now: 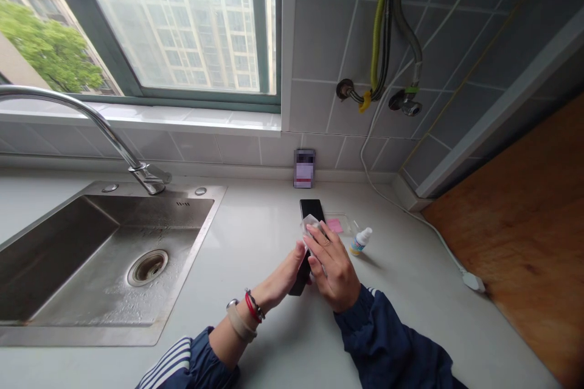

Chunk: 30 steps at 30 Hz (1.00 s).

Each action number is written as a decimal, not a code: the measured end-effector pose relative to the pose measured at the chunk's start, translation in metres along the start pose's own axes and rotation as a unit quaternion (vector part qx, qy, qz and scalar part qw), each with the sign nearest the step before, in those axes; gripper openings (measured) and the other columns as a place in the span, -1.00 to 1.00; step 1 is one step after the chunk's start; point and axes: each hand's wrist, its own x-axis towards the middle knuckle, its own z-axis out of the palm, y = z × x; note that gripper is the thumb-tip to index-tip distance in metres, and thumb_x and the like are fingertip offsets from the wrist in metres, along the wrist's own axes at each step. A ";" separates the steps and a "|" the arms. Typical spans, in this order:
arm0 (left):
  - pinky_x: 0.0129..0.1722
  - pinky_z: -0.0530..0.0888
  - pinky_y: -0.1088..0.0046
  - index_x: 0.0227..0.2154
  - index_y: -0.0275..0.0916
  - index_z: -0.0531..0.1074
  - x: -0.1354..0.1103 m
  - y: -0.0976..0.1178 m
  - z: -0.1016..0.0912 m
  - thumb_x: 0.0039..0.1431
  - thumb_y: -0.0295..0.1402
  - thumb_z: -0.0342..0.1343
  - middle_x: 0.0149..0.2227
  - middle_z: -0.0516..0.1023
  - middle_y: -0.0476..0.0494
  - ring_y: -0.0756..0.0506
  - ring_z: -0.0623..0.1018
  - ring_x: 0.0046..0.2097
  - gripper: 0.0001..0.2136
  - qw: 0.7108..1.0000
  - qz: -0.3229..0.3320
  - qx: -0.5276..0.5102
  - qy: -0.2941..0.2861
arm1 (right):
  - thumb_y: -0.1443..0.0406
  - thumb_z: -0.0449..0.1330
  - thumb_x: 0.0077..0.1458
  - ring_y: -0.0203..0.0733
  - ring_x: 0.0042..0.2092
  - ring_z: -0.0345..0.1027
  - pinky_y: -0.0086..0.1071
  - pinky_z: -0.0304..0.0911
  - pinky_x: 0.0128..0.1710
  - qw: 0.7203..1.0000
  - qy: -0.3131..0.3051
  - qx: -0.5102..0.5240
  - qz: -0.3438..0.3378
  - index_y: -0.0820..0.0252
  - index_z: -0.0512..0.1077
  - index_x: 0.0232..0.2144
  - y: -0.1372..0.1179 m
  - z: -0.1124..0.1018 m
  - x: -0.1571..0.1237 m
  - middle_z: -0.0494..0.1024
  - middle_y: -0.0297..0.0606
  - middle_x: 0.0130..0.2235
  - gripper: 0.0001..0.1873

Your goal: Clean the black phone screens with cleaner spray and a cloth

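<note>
- Black phone (298, 282), in the left hand (287, 270) over the counter (255, 225).
- Left hand wraps it, fingers mostly hidden.
- Right hand (336, 267) half-open over a white wipe (311, 220); cannot tell if gripped.
- Bottle (360, 242) upright nearby.

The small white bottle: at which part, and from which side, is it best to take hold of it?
Probably by the body of the small bottle, below its narrower white top, from the right: it seems to stand upright, and the right hand is close on its left.
</note>
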 end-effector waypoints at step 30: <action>-0.09 0.60 0.10 0.21 -0.46 0.35 0.016 0.041 -0.011 0.42 -0.05 -0.17 0.00 0.60 -0.48 -0.27 0.65 -0.14 -0.42 0.923 -0.016 -0.292 0.248 | 0.48 0.17 0.26 -0.12 -0.07 0.54 -0.23 0.49 -0.06 0.960 0.054 0.268 0.066 0.05 0.56 -0.09 -0.019 0.011 -0.005 0.65 -0.19 -0.07 -0.70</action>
